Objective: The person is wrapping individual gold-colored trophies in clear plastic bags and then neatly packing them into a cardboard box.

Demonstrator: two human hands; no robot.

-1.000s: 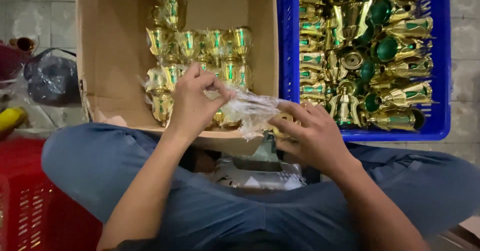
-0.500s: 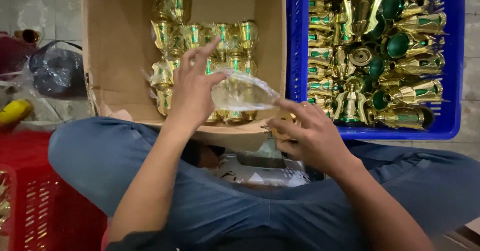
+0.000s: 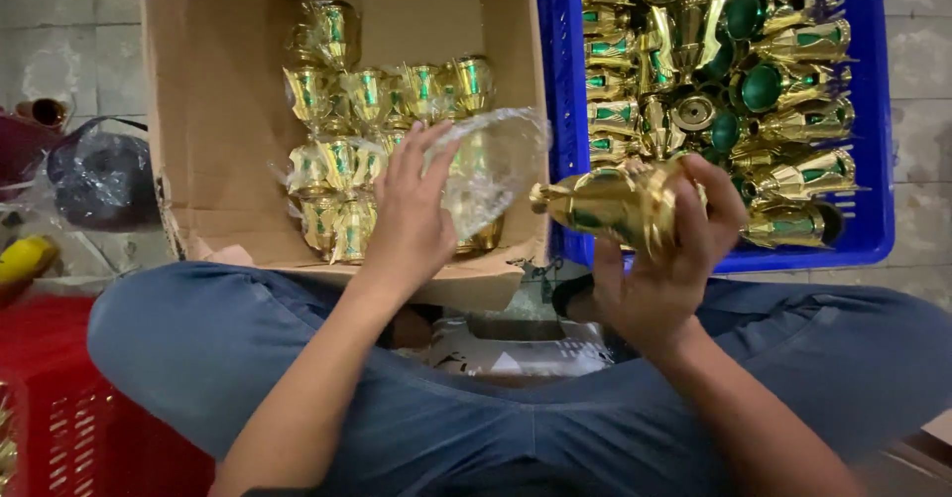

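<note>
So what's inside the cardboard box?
The box holds gold-and-green cups wrapped in clear plastic. The left hand and its clear bag cover the nearest ones.

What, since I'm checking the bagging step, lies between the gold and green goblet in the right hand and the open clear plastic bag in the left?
Nothing visible. The gold and green goblet lies sideways in the right hand, its foot pointing at the clear plastic bag held by the left hand, apart from it.

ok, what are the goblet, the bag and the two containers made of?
Goblet in the right hand: mirror-bright gold with green panels, probably metallised plastic, can't confirm. Bag at the left hand: thin clear film, crinkled and glinting. Box: brown cardboard, matte, torn edge. Crate: blue moulded plastic with slotted walls.
</note>
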